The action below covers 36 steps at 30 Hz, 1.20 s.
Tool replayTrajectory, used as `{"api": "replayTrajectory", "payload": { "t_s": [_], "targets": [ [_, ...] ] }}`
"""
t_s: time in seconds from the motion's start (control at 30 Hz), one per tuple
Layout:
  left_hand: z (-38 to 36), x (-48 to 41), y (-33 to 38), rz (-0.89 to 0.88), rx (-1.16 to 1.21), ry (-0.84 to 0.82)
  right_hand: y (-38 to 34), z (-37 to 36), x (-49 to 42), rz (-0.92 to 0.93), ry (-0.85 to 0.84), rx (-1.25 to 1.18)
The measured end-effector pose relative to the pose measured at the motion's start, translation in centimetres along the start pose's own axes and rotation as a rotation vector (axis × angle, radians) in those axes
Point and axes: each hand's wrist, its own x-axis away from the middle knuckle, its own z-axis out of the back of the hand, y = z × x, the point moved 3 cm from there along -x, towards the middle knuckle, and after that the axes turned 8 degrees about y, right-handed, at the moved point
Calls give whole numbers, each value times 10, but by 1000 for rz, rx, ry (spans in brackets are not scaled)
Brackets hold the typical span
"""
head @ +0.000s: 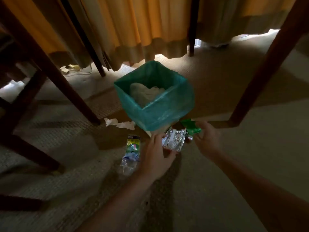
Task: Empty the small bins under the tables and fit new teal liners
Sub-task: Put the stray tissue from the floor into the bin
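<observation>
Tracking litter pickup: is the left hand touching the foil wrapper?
Touching. Head view: the left hand pinches the foil wrapper between fingers and thumb.

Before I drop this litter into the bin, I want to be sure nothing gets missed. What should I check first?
1. Left hand has the foil wrapper: ok, it is pinched at the edge.
2. Right hand has the green wrapper: ok, it is held just in front of the bin.
3. Bin upright under the table: ok.
4. Teal liner folded over the rim: ok on the sides that show.
5. Room in the bin: ok, the pale crumpled waste sits below the rim.
6. Floor litter gathered: not ok, the crushed bottle and the tissue still lie on the carpet.
</observation>
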Motion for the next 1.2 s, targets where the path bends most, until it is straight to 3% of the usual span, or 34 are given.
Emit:
{"api": "replayTrajectory", "payload": {
  "t_s": [0.13,0.23,0.43,0.57,0.73,0.93,1.03,1.2],
  "targets": [
    [-46,-17,-7,32,-79,-70,30,-23,-27,2,-220,176],
    [-78,-33,-14,13,-237,-116,49,-42,-56,-56,-277,258],
    [-123,-70,-31,-141,-505,-329,84,-93,-96,207,-607,589],
    [-146,-87,-31,-99,-422,-367,91,-105,-75,454,-395,802],
    [-159,-90,-25,-121,-443,-424,78,-107,-88,437,-405,793],
    [-153,-61,-15,43,-382,-441,69,-102,-60,300,-331,606],
    [-135,-46,-13,-9,-417,-472,79,-102,-41,294,-397,501],
    [-67,-44,-11,-211,-486,-443,84,-92,-5,72,-594,422]
  ]
}}
